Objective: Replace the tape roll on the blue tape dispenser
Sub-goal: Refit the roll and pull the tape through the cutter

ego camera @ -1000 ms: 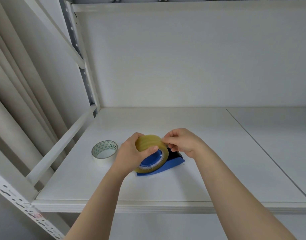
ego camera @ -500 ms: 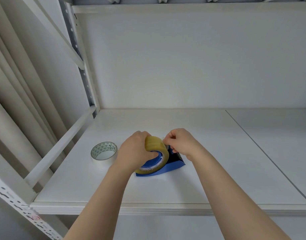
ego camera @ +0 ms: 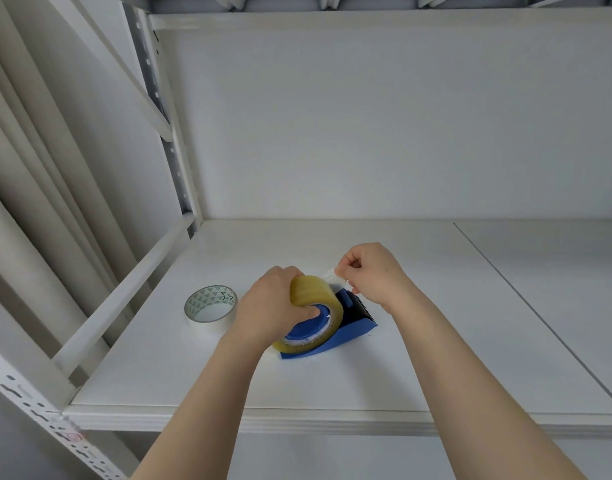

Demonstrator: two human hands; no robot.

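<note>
1. Your left hand [ego camera: 270,306] clamps the yellowish tape roll [ego camera: 315,306], thumb tucked into its blue core, on the blue tape dispenser [ego camera: 349,336], which sits near the middle of the white shelf [ego camera: 436,341].
2. Your right hand [ego camera: 374,271] pinches the clear tape end [ego camera: 329,273] just above the roll, close beside the left hand.
3. A second roll, white [ego camera: 210,308], lies flat just left of your left hand.
</note>
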